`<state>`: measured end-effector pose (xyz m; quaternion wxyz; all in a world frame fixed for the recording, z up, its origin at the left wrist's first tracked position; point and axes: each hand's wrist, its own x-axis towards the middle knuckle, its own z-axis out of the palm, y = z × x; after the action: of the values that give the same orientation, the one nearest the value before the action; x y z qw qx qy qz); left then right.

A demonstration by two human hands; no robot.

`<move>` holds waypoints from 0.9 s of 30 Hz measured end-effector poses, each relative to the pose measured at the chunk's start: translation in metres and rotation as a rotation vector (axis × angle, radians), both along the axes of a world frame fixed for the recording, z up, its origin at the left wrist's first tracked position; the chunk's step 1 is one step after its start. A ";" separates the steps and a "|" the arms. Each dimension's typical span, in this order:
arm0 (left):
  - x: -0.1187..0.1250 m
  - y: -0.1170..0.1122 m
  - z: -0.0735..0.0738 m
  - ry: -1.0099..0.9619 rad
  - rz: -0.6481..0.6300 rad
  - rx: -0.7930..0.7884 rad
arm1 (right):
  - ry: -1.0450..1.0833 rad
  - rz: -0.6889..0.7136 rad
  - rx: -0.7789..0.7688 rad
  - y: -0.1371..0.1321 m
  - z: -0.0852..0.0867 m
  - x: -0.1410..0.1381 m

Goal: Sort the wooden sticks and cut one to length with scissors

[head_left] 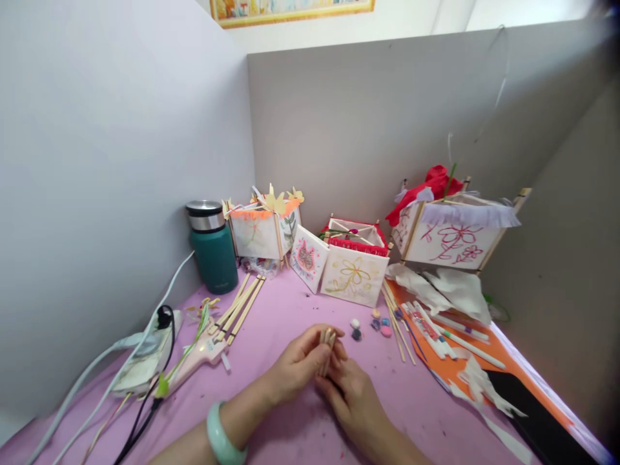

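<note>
My left hand [295, 368], with a pale green bangle [220, 439] on its wrist, and my right hand [356, 400] meet over the pink table [281, 303]. Together they pinch a small bundle of short wooden sticks [327, 345], held upright between the fingertips. A few small coloured beads or caps [378, 326] lie just beyond the hands on the table.
Three paper lanterns stand at the back: left [261, 229], middle [346, 265], right [453, 232]. A teal flask [212, 245], a glue gun [196, 358] with cables, long wooden sticks [239, 307], markers [436, 329], crumpled paper [443, 287] and orange card [455, 368] surround the hands. Grey partitions enclose the desk.
</note>
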<state>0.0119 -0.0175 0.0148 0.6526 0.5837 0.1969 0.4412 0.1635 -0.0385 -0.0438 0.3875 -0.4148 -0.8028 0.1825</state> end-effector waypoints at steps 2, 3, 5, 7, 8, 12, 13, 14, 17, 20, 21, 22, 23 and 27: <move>-0.002 0.002 0.001 0.013 -0.029 -0.028 | -0.012 0.012 -0.015 0.000 0.000 0.000; -0.002 0.003 0.001 0.022 -0.059 -0.044 | -0.014 0.005 -0.013 0.001 -0.001 0.000; -0.003 0.003 0.001 0.032 -0.113 -0.072 | -0.011 -0.023 0.001 0.001 -0.003 0.000; -0.003 0.003 0.001 0.023 -0.130 -0.082 | -0.005 -0.051 0.001 0.001 -0.004 0.000; -0.003 0.003 0.001 0.019 -0.130 -0.081 | 0.001 -0.059 -0.007 0.001 -0.005 0.000; 0.000 0.001 -0.001 0.051 -0.149 -0.072 | 0.035 -0.046 0.000 0.001 -0.005 0.001; 0.000 0.001 -0.002 0.067 -0.140 -0.067 | 0.039 -0.043 0.013 0.002 -0.005 0.001; 0.001 0.001 -0.003 0.078 -0.120 -0.063 | 0.038 -0.041 0.023 0.002 -0.004 0.001; 0.001 0.005 -0.006 0.055 0.006 -0.057 | 0.019 -0.027 -0.022 0.000 0.001 0.002; -0.003 0.010 -0.006 0.035 0.178 -0.004 | -0.007 0.002 -0.177 -0.001 0.016 0.006; -0.005 0.012 -0.005 0.052 0.229 0.029 | -0.016 0.000 -0.221 0.000 0.023 0.007; -0.008 0.014 -0.004 0.077 0.274 0.066 | -0.027 -0.008 -0.244 0.004 0.032 0.009; -0.009 0.015 -0.004 0.098 0.321 0.094 | -0.036 -0.021 -0.243 0.010 0.042 0.009; -0.014 0.014 -0.003 0.085 0.511 0.102 | -0.050 -0.066 -0.108 0.056 0.081 -0.007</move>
<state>-0.0021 -0.0030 0.0117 0.4807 0.5652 0.3428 0.5762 0.1563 0.0173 0.0368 0.3505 -0.4657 -0.7870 0.2023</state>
